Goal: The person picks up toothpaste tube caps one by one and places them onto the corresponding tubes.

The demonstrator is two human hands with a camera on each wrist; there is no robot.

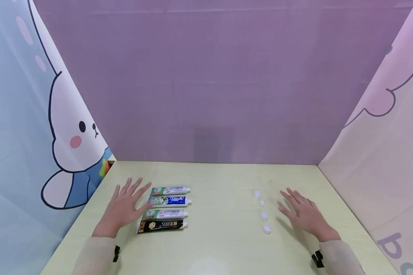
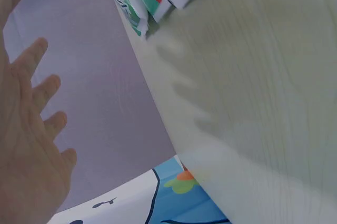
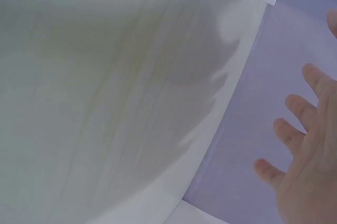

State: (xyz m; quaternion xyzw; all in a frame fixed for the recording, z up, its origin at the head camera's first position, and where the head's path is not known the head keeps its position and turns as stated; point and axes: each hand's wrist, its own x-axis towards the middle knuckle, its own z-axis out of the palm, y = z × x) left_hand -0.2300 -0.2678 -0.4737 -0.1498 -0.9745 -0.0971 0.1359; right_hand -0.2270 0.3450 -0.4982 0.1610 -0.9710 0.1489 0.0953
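Note:
Several toothpaste tubes lie in a column on the left half of the table, uncapped nozzles to the right. From the back come a green-and-white tube [image 1: 170, 190], a blue-and-green tube [image 1: 168, 201], another green-and-white tube [image 1: 164, 214] and a black tube [image 1: 162, 226]. My left hand [image 1: 125, 208] is spread just left of them, holding nothing; in the left wrist view its fingers stand above the table. Several white caps [image 1: 264, 215] form a rough line on the right half. To their right my right hand [image 1: 304, 215] hovers with fingers extended, gripping nothing.
The pale wooden table [image 1: 220, 244] ends at a purple cloth backdrop [image 1: 213, 84]. A blue cartoon-print cloth [image 1: 17, 152] closes the left side, and a pale printed cloth [image 1: 392, 164] the right side.

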